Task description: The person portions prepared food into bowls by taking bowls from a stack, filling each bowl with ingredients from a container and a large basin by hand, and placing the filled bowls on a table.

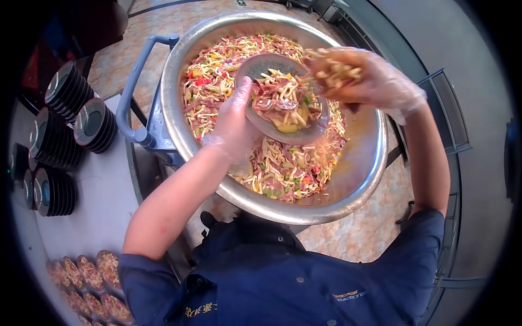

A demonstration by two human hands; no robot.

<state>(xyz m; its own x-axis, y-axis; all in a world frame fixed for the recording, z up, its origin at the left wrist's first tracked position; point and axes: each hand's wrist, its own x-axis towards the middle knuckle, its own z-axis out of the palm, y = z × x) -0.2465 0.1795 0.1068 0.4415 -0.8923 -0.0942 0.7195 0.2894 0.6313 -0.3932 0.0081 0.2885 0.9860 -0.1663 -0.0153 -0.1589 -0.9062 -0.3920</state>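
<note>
The floor (323,239) shows in patches below and beyond both hands, much of it hidden by the basin and by the person's dark blue jacket (326,282). Left of the left hand (235,117) spreads a pale tabletop (106,190), its far parts lost in the dark rim of the view. Directly under both hands sits a wide metal basin (361,149); the left forearm crosses its near rim and covers part of it. The food mix (299,179) inside, pale strips with reddish slices and green, red and yellow bits, is partly blocked by the hands and what they hold. A blue handle (125,106) stands just outside the rim, between the left hand and the tabletop. Farther left are several stacks of dark dishes (54,144), some overlapping and too dim to count. Nearer the person, below and left of the left hand, filled dishes (89,271) stand in rows, cut off at the bottom.

The gloved left hand grips one dish (255,65) over the basin, thumb on the rim; its other fingers are hidden beneath. A portion of mix lies in it. Just right of that dish, the gloved right hand (375,81), blurred, is curled around a handful of mix (338,71); its exact finger positions cannot be made out.
</note>
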